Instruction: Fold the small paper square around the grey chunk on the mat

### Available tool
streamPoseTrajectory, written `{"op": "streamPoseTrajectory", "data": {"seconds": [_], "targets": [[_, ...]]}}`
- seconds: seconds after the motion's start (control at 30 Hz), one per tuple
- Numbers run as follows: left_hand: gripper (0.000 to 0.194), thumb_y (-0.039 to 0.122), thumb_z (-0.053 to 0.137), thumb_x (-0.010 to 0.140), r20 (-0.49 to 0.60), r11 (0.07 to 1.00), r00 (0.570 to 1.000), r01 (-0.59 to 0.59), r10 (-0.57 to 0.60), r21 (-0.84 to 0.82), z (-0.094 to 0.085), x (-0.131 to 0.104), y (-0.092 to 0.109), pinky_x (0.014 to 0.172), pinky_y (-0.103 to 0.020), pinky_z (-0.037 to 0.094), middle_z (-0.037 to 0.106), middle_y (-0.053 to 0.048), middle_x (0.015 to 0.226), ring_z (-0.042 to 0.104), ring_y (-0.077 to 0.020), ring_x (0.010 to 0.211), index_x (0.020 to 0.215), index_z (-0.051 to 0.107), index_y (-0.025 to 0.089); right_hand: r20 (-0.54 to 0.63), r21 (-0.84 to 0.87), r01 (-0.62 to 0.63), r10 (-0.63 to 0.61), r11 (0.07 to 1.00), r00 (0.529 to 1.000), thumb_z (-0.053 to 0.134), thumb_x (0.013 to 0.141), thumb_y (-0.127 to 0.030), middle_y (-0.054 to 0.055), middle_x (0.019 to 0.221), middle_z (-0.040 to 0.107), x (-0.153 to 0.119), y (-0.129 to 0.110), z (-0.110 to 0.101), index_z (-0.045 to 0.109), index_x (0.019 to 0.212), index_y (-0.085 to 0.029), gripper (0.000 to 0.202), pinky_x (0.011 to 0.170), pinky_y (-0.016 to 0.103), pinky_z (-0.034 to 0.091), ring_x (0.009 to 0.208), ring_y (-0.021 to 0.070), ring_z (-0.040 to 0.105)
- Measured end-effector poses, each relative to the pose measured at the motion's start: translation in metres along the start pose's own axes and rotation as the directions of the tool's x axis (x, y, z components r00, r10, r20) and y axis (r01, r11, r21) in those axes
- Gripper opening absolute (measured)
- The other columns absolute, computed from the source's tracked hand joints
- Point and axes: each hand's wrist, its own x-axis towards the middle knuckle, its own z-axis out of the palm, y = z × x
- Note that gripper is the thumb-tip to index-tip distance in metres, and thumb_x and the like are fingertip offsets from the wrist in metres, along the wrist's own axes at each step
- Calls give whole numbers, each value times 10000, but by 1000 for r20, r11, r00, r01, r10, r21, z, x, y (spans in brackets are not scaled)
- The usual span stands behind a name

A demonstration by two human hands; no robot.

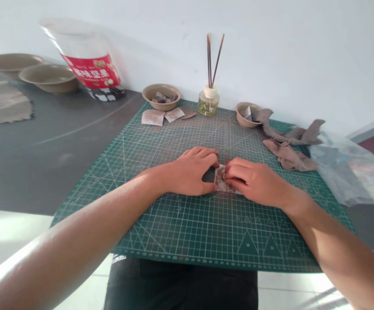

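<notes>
A small flat white piece with brown smears [220,178] lies on the green cutting mat [187,232], partly hidden under my fingers. My left hand [195,172] rests on the mat at its left side, thumb and forefinger curved to the piece's left edge and touching it. Over the right part of the piece, the fingers of my right hand [254,178] are pinched together, pressed against its surface. Whatever sits between those right fingertips is hidden.
Behind my hands stand a bowl of grey scraps [161,97], a reed diffuser [208,101] and a smaller bowl [247,116]. Flat pieces [153,117] lie near the first bowl. Brown cloth-like scraps [290,155] and plastic wrap [345,168] lie right; a tall jar [91,69] stands left.
</notes>
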Motion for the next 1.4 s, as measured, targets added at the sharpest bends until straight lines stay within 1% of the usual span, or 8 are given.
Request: {"op": "streamPoseTrajectory", "data": {"seconds": [0.1,0.27,0.57,0.7,0.9,1.07,1.23,1.4], "targets": [[460,503,619,866,-5,1000,1000,-3,3,18,0,0,0,1166,-442,247,383,-88,1520,287,-294,1436,1221,527,226,-38,1,-74,74,997,997,576,961,-222,32,949,658,-2,4,-4,619,871,-208,101,800,304,461,861,181,633],[467,516,608,872,19,1000,1000,8,-9,20,-2,-1,1,1169,-458,240,349,-95,1551,245,-305,1457,1224,526,220,23,46,50,-51,998,998,546,978,-230,35,992,650,2,-1,0,624,926,-219,94,775,288,466,870,175,633],[453,515,613,865,6,1000,1000,-4,4,8,0,0,0,1174,-455,239,356,-95,1546,252,-296,1458,1205,536,226,23,75,6,-8,997,1000,562,958,-199,22,944,641,2,1,-2,623,877,-220,104,766,294,460,840,170,626],[493,526,611,863,13,1000,1000,19,-19,-6,0,0,0,1170,-476,241,344,-90,1554,254,-303,1455,1251,521,235,-71,-1,-81,81,997,994,550,958,-190,37,981,643,2,0,-3,623,883,-212,107,796,311,454,881,188,624],[469,510,620,859,2,1000,1000,-11,11,2,0,0,0,1176,-457,238,364,-94,1543,255,-295,1454,1222,530,226,62,103,40,-46,994,997,568,951,-192,17,937,638,1,-1,-2,628,883,-223,96,750,282,458,839,166,624],[484,519,617,860,6,1000,1000,30,-30,-5,0,0,1,1176,-484,233,338,-86,1560,257,-307,1453,1242,525,237,-60,33,-42,44,999,997,566,944,-181,40,976,653,3,4,-4,648,878,-219,112,793,313,465,888,193,632],[462,515,617,862,2,1000,1000,0,0,6,0,0,1,1178,-458,232,359,-90,1550,254,-296,1458,1217,532,232,76,168,63,-76,984,994,593,942,-201,12,921,654,3,1,-4,644,877,-229,88,757,291,468,854,169,628],[458,521,610,868,-5,1000,1000,6,-6,24,1,0,-1,1172,-458,238,353,-100,1549,250,-299,1460,1207,529,224,-43,76,-58,61,995,997,577,947,-191,34,960,644,7,3,-3,633,856,-207,108,790,316,462,870,181,623]]}}
